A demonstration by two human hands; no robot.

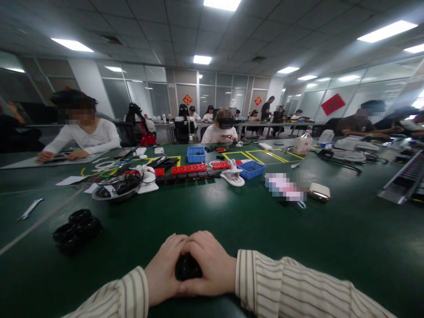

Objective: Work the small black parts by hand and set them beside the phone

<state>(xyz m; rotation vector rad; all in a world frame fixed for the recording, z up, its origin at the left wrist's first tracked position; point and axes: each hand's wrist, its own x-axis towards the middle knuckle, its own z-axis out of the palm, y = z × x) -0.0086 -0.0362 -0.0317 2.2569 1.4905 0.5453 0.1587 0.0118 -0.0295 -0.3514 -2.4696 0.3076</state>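
Both of my hands rest together on the green table (251, 229) near its front edge. My left hand (164, 270) and my right hand (212, 264) are cupped around one small round black object (187, 267), and their fingertips touch above it. Only the dark middle of that object shows between my palms. Striped sleeves cover both forearms. A cluster of similar round black parts (77, 230) lies on the table to the left, well apart from my hands.
A metal bowl with cables (116, 187), red power strips (188, 169), two blue bins (196, 154), a white clamp (232, 176) and a white case (318, 191) sit mid-table. A metal wrench (30, 208) lies far left. Several people work at surrounding tables.
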